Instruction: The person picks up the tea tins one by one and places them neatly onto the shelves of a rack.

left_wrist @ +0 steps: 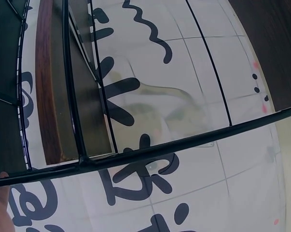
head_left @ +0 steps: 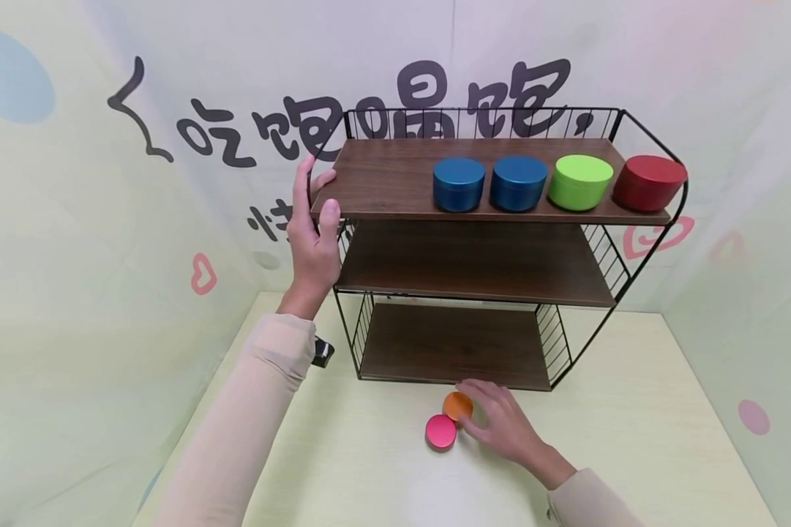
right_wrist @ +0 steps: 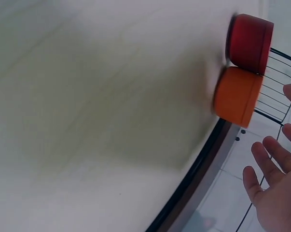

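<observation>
Left hand (head_left: pixel 314 245): thumb and fingers wrapped on the upper left side of the shelf rack (head_left: pixel 474 256), at the height of the top board (head_left: pixel 388 176). Right hand (head_left: pixel 500 421): low at the table (head_left: pixel 369 439), fingers spread around the orange tin (head_left: pixel 456 405) and not closed on it. The right wrist view shows a gap between fingertips and tin; whether the thumb touches cannot be told from the head view.

Orange tin stands on the table just in front of the rack's bottom edge, against the pink tin (head_left: pixel 440 432).

Risks, as judged. (1) With the two tins so close, a wide pinch could catch or shove the pink tin. (2) A push toward the rack could jam the orange tin on the bottom edge. (3) A tug by the left hand could tilt the rack; the first blue tin (head_left: pixel 459 184), second blue tin (head_left: pixel 519 183), green tin (head_left: pixel 580 182) and red tin (head_left: pixel 650 183) sit near the top board's front edge, where no rail shows, and could slide off.
</observation>
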Available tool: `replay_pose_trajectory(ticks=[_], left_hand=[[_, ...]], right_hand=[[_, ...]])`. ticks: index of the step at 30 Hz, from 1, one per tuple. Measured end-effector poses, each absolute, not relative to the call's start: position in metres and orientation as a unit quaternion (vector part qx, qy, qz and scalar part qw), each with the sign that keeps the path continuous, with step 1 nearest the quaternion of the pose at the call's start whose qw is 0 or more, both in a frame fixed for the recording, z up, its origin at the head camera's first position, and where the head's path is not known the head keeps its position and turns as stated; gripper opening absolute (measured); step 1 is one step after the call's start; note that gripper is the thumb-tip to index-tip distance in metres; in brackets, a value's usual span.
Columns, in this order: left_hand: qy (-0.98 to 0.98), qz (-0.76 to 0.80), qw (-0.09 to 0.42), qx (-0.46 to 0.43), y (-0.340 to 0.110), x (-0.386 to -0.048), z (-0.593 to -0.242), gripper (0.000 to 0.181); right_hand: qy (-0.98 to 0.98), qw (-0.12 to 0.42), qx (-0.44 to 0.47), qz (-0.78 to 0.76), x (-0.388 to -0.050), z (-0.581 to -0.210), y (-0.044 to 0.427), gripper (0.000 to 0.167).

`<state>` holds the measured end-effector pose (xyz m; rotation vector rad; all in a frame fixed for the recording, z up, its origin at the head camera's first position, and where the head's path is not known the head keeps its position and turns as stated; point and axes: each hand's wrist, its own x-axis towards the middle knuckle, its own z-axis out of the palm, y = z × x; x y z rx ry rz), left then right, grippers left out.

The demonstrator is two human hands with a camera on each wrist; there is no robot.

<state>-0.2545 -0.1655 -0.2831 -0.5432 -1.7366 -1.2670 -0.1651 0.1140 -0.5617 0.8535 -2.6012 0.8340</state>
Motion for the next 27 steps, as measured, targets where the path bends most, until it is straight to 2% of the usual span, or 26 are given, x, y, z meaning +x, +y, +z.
replay_pose_trajectory(ticks=[20, 27], left_hand=[[-0.702, -0.515, 0.442, -0.215, -0.165, -0.253, -0.282, 0.055], [-0.704, -0.513, 0.443, -0.213, -0.165, -0.251, -0.282, 0.055]], right_hand=[[-0.907, 0.121, 0.286, 0.284, -0.164, -0.583, 0.109, 0.048], [-0.909, 0.097, 0.278, 0.295, -0.165, -0.584, 0.109, 0.048]])
